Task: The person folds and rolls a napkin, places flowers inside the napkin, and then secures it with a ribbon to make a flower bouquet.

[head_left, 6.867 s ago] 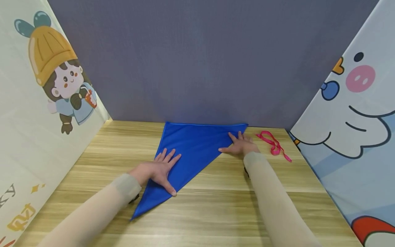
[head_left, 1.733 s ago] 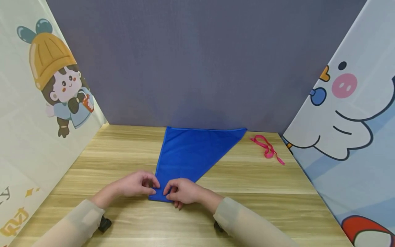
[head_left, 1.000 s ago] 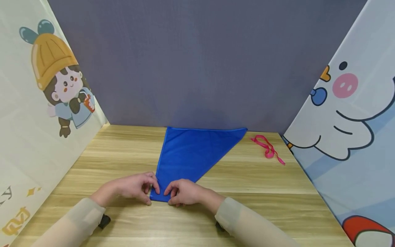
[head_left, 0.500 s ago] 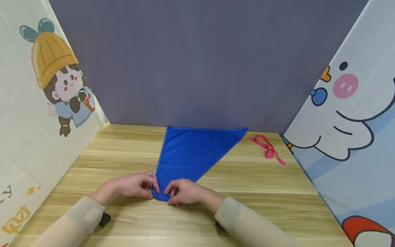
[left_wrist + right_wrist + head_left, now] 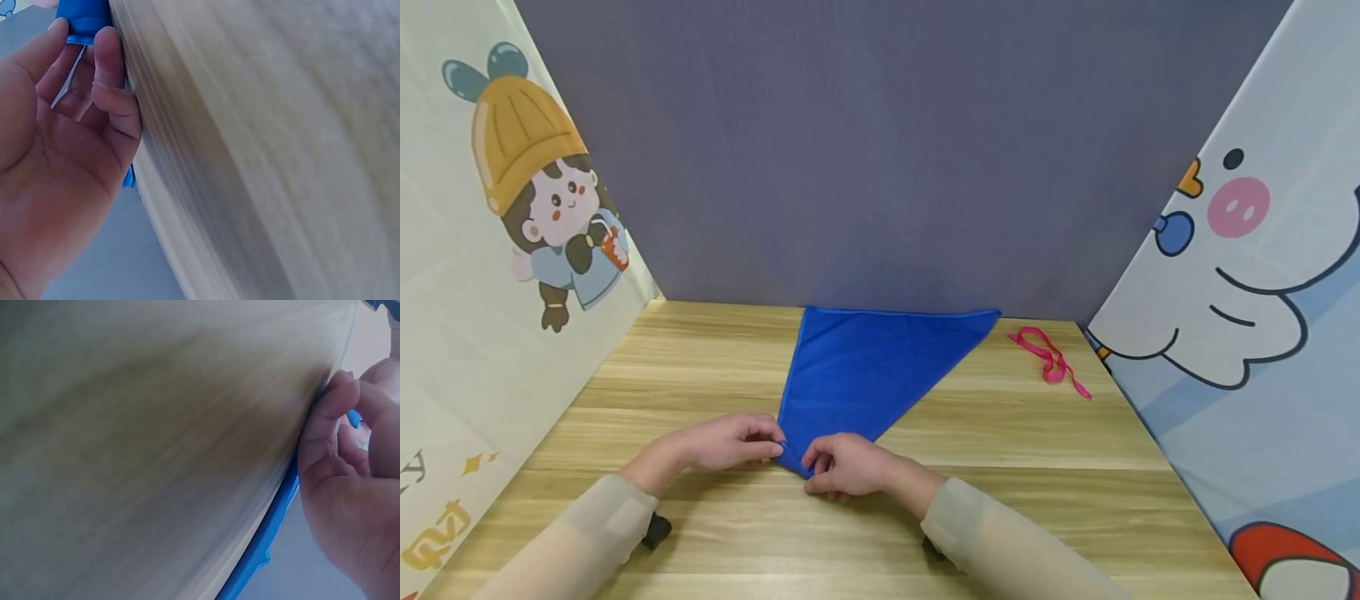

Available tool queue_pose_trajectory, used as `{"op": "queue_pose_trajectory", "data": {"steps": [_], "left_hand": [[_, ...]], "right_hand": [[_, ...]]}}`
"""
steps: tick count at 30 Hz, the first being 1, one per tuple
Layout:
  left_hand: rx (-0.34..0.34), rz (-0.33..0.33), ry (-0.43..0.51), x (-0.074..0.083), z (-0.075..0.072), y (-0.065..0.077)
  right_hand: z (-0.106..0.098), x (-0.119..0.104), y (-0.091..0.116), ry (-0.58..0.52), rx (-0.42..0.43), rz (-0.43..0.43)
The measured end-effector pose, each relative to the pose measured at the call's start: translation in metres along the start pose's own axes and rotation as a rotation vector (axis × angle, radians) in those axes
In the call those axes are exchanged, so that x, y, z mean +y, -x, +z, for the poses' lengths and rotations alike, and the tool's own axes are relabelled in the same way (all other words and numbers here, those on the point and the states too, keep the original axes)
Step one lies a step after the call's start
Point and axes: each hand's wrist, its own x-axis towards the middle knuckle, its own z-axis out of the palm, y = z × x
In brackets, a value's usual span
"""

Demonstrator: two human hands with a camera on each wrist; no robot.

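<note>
A blue cloth [image 5: 857, 367] lies flat on the wooden table, its long straight edge along the back wall and its slanted edge facing right. Its near end is turned up into a small fold. My left hand [image 5: 730, 442] pinches the left end of that fold between thumb and fingers. In the left wrist view the folded blue cloth [image 5: 87, 22] sits at the fingertips. Just to the right, my right hand [image 5: 850, 467] pinches the near edge of the cloth. Curled fingers of the right hand [image 5: 350, 469] hide much of the fold in the right wrist view.
A crumpled pink ribbon [image 5: 1051, 358] lies on the table [image 5: 985, 492] at the back right. A grey wall [image 5: 880, 150] closes off the back, and printed panels with cartoon figures stand at the left and right.
Earlier both hands lay spread on the cloth, whose near tip was pointed; that tip was then folded up. In the last second, my left hand has lifted the left end of the fold upward.
</note>
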Motion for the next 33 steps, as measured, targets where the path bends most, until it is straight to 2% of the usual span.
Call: {"op": "queue_pose_trajectory", "data": {"steps": [6, 13, 18, 25, 33], "left_hand": [[0.027, -0.055, 0.055, 0.001, 0.002, -0.003], [0.072, -0.079, 0.094, 0.003, 0.004, -0.008], [0.091, -0.108, 0.113, 0.005, 0.006, -0.012], [0.117, -0.107, 0.113, 0.005, 0.008, -0.016], [0.113, -0.157, 0.111, 0.005, 0.013, -0.017]], "right_hand": [[-0.002, 0.002, 0.0, -0.014, 0.022, -0.001], [-0.007, 0.004, 0.0, -0.087, 0.052, 0.018], [-0.01, 0.003, 0.001, -0.092, 0.057, 0.02], [-0.01, 0.004, 0.0, -0.094, 0.051, 0.023], [-0.007, 0.006, 0.0, -0.124, 0.049, 0.025]]}}
